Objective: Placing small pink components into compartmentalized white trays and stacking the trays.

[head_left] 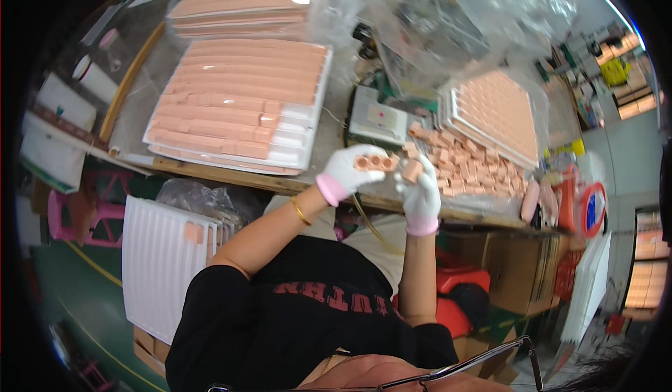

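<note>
My left hand (348, 166), in a white glove with a pink cuff, is closed around a short row of peach hollow caps (375, 162), their round openings showing. Just to its right, my gloved right hand (424, 192) pinches one peach cap (413, 171) close to the end of that row. Loose peach caps (479, 168) lie heaped on the table beyond the right hand. A small grey box-shaped device (378, 117) stands beyond both hands. To the left, a white tray (291, 140) holds rows of peach pieces, with bare slots at its near right corner.
Wrapped trays of peach pieces (245, 0) are stacked at the far left. Another full tray (497, 112) sits behind the heap, below clear plastic bags (462, 14). White ribbed trays (164, 273) stand below the table's left side; cardboard boxes (518, 269) and a red stool (455, 280) are at right.
</note>
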Motion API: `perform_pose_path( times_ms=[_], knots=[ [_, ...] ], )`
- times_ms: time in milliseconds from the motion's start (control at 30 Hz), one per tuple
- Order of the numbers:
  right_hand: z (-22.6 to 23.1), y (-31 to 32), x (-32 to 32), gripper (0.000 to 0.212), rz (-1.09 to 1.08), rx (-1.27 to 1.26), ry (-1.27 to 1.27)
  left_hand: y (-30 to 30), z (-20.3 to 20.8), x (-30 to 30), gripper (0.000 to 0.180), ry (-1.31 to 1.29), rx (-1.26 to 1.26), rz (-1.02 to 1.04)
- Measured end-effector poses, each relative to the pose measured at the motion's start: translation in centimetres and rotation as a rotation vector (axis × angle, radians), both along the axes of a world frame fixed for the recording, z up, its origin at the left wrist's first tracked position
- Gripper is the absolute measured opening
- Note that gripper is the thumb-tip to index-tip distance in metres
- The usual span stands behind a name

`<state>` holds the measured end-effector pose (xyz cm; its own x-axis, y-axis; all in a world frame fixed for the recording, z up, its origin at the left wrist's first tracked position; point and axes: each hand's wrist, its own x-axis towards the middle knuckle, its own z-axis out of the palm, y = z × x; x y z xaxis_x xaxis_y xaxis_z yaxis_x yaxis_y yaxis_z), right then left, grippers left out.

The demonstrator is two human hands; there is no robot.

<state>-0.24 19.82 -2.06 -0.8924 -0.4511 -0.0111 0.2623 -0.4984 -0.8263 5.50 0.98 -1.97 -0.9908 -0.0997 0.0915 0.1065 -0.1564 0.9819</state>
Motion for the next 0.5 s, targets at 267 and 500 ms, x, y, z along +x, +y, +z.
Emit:
perform_pose_path(
  times_ms=[267,500],
  knots=[
    [2.0,-2.6,0.2,0.035,-0.047,0.280,0.018,-0.6,-0.4,0.2,0.037,0.049,-0.057,0.017],
    [1.6,-3.9,-0.1,0.030,-0.159,0.656,0.409,-0.2,0.3,0.1,0.030,0.167,-0.257,0.097]
  ],
)
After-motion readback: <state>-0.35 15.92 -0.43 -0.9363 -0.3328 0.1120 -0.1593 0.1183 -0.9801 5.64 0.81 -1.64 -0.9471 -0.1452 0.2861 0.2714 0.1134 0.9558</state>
